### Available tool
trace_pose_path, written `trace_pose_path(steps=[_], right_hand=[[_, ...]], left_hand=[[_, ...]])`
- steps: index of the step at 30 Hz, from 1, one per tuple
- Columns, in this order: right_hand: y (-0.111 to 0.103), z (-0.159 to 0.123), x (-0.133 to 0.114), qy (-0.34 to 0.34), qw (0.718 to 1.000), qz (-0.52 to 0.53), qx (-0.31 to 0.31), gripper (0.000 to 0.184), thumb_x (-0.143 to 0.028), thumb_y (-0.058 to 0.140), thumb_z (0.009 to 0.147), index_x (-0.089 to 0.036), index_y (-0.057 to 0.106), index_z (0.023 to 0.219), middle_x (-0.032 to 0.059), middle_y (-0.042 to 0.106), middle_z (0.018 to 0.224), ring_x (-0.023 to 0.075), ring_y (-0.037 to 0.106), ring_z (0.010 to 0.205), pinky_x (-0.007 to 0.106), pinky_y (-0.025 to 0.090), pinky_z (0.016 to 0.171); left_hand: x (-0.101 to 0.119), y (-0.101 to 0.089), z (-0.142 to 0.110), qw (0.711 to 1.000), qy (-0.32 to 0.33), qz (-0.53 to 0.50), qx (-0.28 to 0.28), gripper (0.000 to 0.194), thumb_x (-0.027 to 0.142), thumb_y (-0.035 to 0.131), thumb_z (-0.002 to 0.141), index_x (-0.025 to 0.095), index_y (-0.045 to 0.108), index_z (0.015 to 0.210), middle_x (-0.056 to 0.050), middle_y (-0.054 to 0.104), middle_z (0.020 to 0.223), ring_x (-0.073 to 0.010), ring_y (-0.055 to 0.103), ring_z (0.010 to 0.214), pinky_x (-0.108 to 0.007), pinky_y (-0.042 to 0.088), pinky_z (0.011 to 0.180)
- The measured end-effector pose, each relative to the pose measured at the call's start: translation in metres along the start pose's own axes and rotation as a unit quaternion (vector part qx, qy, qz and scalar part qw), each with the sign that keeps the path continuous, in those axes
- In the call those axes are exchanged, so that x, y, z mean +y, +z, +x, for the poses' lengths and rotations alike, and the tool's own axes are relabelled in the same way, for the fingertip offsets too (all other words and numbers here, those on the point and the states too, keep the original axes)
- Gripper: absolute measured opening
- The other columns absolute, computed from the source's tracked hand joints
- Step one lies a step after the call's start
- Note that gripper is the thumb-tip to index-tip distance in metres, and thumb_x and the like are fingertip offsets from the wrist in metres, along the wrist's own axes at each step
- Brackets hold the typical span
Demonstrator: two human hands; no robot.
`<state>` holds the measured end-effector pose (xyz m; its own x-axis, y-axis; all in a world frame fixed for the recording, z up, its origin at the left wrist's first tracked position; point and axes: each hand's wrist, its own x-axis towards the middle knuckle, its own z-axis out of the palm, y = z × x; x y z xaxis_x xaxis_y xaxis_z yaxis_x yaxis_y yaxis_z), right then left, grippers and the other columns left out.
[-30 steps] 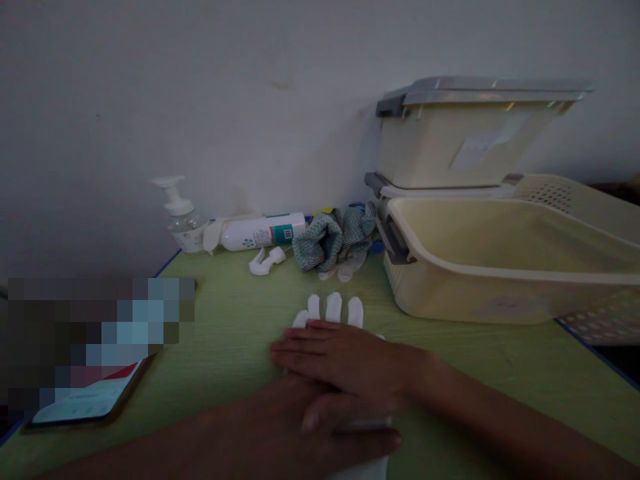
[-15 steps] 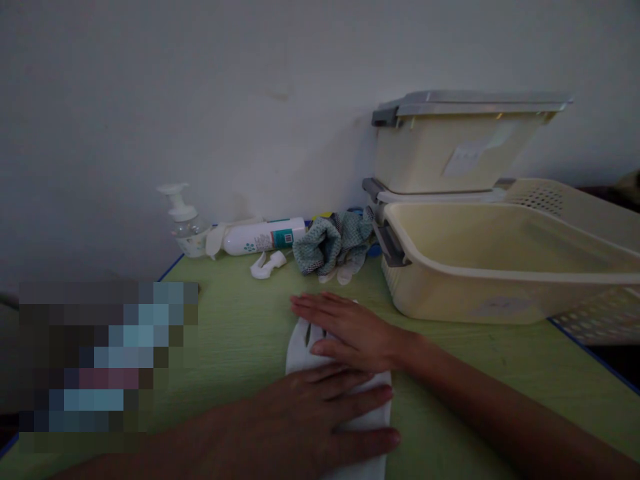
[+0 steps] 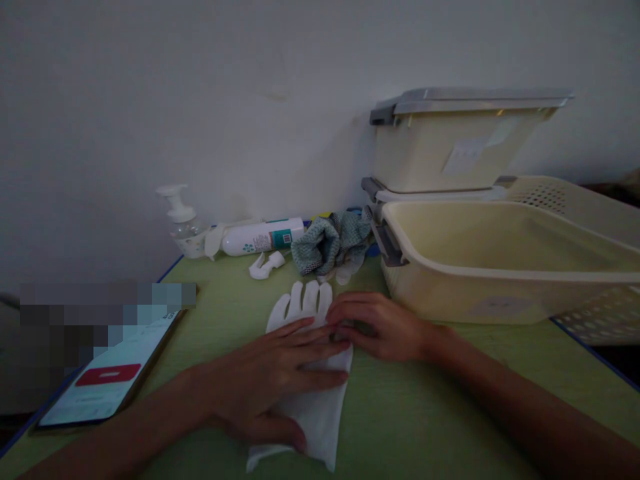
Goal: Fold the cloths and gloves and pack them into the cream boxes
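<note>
A white glove [image 3: 320, 420] lies flat on the green table, fingers pointing away from me and cuff toward me. Across its palm rests my left hand [image 3: 280, 380], open, with the fingers spread and pressing lightly on the cloth. My right hand [image 3: 383, 327] is at the glove's right edge, below its fingers. Its thumb and fingertips are curled together there and appear to pinch the fabric. Part of the glove's middle is covered by both hands.
A tablet-like screen [image 3: 107, 380] lies left. Along the wall are a pump bottle [image 3: 187, 223], a white bottle [image 3: 260, 237], a white spray head [image 3: 267, 265] and a crumpled grey-green cloth [image 3: 323, 247]. Right stand an open cream bin [image 3: 500, 293] and a lidded box [image 3: 450, 153].
My left hand has moved left and slightly up. The right hand, flat on the glove before, has shifted to its right edge with curled fingers. The glove's fingers are now uncovered.
</note>
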<state>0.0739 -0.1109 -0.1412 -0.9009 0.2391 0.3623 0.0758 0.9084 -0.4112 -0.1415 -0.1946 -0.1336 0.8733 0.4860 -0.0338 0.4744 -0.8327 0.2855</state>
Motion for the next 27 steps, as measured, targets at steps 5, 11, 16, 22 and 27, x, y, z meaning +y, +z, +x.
trace_pose_path(steps=[5, 11, 16, 22, 27], right_hand=[[-0.003, 0.000, -0.004, 0.062, 0.997, -0.034, 0.036, 0.010, -0.012, 0.052, 0.082, -0.014, 0.061, 0.087, 0.0070, 0.063, 0.087, 0.0171, 0.059, 0.083, 0.030, 0.048, 0.076], [0.002, 0.001, -0.013, 0.236, 0.966, -0.104, 0.035, 0.047, -0.040, 0.063, 0.076, -0.011, 0.054, 0.111, 0.0146, 0.060, 0.108, 0.0289, 0.054, 0.103, 0.045, 0.045, 0.087], [0.007, 0.002, -0.018, 0.287, 0.951, -0.106, -0.034, 0.076, -0.045, 0.073, 0.064, -0.007, 0.046, 0.123, 0.0197, 0.053, 0.118, 0.0341, 0.048, 0.112, 0.050, 0.040, 0.094], [0.012, 0.002, -0.017, 0.287, 0.958, -0.002, -0.009, 0.084, -0.027, 0.078, 0.060, -0.008, 0.036, 0.130, 0.0180, 0.047, 0.125, 0.0291, 0.045, 0.118, 0.043, 0.037, 0.099], [0.015, 0.001, -0.013, 0.294, 0.950, 0.088, 0.057, 0.090, -0.016, 0.076, 0.057, -0.020, 0.028, 0.132, 0.0133, 0.040, 0.129, 0.0249, 0.052, 0.108, 0.041, 0.044, 0.090]], left_hand=[[0.004, 0.014, -0.005, 0.983, -0.077, 0.057, 0.154, 0.041, 0.026, 0.036, 0.093, 0.014, 0.044, 0.131, -0.012, 0.044, 0.139, -0.0202, 0.035, 0.132, -0.040, 0.027, 0.110], [0.019, 0.032, 0.005, 0.972, -0.215, 0.058, 0.079, 0.091, 0.054, 0.059, 0.074, 0.010, 0.018, 0.143, -0.018, 0.014, 0.149, -0.0316, 0.012, 0.138, -0.056, 0.016, 0.110], [0.024, 0.034, 0.013, 0.962, -0.269, 0.036, 0.029, 0.097, 0.059, 0.059, 0.071, 0.010, 0.015, 0.143, -0.017, 0.005, 0.149, -0.0310, 0.005, 0.138, -0.056, 0.012, 0.111], [0.027, 0.034, 0.017, 0.956, -0.289, 0.026, 0.044, 0.096, 0.057, 0.058, 0.071, 0.011, 0.016, 0.143, -0.015, 0.005, 0.150, -0.0298, 0.004, 0.139, -0.056, 0.006, 0.111], [0.027, 0.036, 0.017, 0.951, -0.298, 0.022, 0.078, 0.093, 0.053, 0.058, 0.073, 0.012, 0.013, 0.144, -0.014, 0.008, 0.151, -0.0287, 0.006, 0.139, -0.055, 0.006, 0.112]])
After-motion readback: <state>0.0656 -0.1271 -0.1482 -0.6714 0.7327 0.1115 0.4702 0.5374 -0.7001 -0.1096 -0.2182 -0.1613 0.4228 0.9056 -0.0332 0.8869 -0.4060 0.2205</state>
